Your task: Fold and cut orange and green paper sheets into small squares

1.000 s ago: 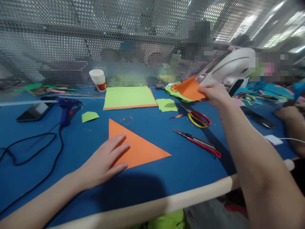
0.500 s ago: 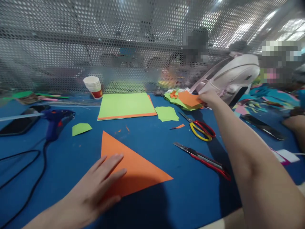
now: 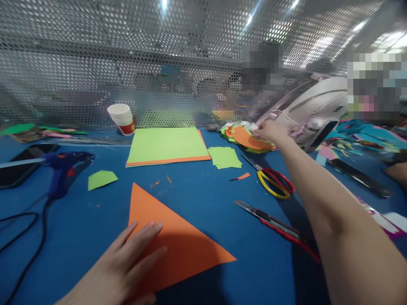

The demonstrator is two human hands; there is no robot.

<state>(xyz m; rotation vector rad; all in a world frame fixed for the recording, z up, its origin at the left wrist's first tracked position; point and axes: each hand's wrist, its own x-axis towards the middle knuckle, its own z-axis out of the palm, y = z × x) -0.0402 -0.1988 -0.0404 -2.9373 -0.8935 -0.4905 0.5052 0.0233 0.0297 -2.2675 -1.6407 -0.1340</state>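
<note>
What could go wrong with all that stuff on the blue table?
The slim red-and-black utility knife could cut someone: its silver blade seems exposed, and the bare right forearm looks close to its handle. The dark blue plastic glue gun might get dragged if something catches its bendy black cord. And the flat orange paper triangle could crease or slip if the bare left hand lying on it presses hard.

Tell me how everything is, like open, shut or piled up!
Orange triangle: lying flat
Left hand: spread on the triangle
Scraps: heaped
Right hand: at the scraps; grip unclear
Cutter: blade out
Scissors: seemingly shut
Cups: nested, mouths up
Glue gun: lying down; power unclear
Big sheets: stacked, green topmost
Green squares: piled unevenly
</note>
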